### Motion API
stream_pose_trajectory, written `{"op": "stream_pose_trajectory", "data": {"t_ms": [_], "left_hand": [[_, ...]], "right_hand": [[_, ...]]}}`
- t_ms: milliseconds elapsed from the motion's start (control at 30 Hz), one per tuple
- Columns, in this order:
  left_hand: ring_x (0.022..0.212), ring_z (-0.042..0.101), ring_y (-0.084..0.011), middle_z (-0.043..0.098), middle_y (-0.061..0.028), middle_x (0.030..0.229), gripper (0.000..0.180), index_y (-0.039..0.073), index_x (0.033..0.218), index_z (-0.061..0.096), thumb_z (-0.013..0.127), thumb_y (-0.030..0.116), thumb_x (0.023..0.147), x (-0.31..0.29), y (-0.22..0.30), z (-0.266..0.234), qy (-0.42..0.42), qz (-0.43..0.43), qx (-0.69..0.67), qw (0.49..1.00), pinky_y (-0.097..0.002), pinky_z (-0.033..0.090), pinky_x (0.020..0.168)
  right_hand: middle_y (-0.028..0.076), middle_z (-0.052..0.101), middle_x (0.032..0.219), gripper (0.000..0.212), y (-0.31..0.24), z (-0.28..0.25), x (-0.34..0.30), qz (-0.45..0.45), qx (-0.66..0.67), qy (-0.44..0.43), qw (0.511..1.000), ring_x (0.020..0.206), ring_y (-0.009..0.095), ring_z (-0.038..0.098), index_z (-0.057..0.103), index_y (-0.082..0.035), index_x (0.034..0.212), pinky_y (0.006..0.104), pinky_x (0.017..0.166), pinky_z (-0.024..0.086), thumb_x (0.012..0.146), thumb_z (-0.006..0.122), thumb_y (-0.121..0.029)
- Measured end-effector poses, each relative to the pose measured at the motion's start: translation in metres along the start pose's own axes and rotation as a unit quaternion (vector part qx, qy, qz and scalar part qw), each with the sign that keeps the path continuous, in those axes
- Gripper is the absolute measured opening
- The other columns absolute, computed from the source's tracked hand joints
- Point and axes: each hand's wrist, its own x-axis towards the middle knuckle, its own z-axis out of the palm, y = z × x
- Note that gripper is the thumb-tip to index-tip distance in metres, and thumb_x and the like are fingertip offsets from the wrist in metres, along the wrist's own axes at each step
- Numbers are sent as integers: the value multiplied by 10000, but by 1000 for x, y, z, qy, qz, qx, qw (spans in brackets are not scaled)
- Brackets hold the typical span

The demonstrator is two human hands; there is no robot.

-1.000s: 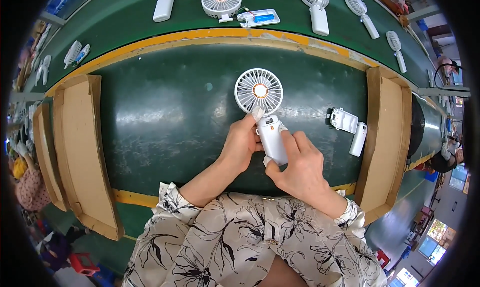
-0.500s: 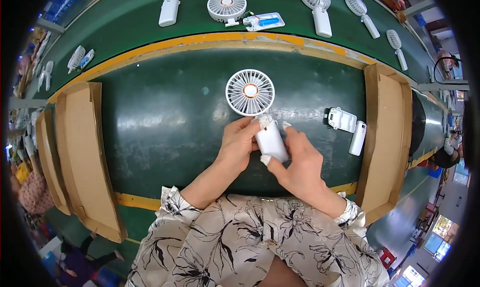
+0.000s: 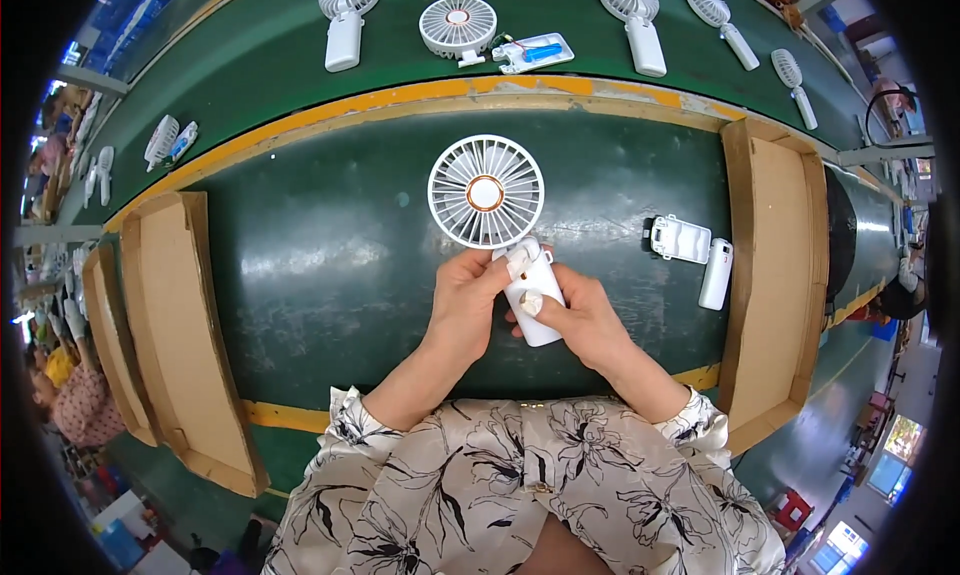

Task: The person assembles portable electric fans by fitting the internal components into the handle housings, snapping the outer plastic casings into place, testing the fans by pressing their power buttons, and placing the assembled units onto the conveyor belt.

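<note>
Between my hands is a white handheld fan, its round grille pointing away from me and its handle toward me. My left hand grips the top of the handle, just under the grille, with the thumb laid on the front. Around the handle's right side my right hand is closed, its thumb pressed on the front face. White covers sit on both thumb tips. To the right on the green table lie an open white handle shell and a closed white handle piece.
Cardboard trays stand at the left and right. Past an orange-edged ledge, a green belt carries several white fans, including an upright one and one beside an opened handle with a blue battery. Other people sit at the far left.
My right hand has closed onto the handle, its thumb moving onto the front face. The fan's grille has shifted slightly left and looks larger, nearer the camera.
</note>
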Motion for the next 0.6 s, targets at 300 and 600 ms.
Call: {"op": "stream_pose_trajectory", "data": {"t_ms": [300,600], "left_hand": [[795,576,-150,623,-134,934,234,-39,1008,571,560,101,821,-1,2,5,2,16,7,1000,-262,445,659],[801,577,-141,618,-125,959,249,-34,1030,562,566,83,811,-1,1,1,-3,9,5,1000,-260,455,665]], "right_hand": [[116,590,939,282,0,-3,0,8,-20,-11,1000,808,194,612,495,49,1058,300,690,517,850,526,-139],[97,601,880,260,0,5,4,14,-20,33,999,739,167,610,520,45,1005,276,643,513,790,600,-78]]}}
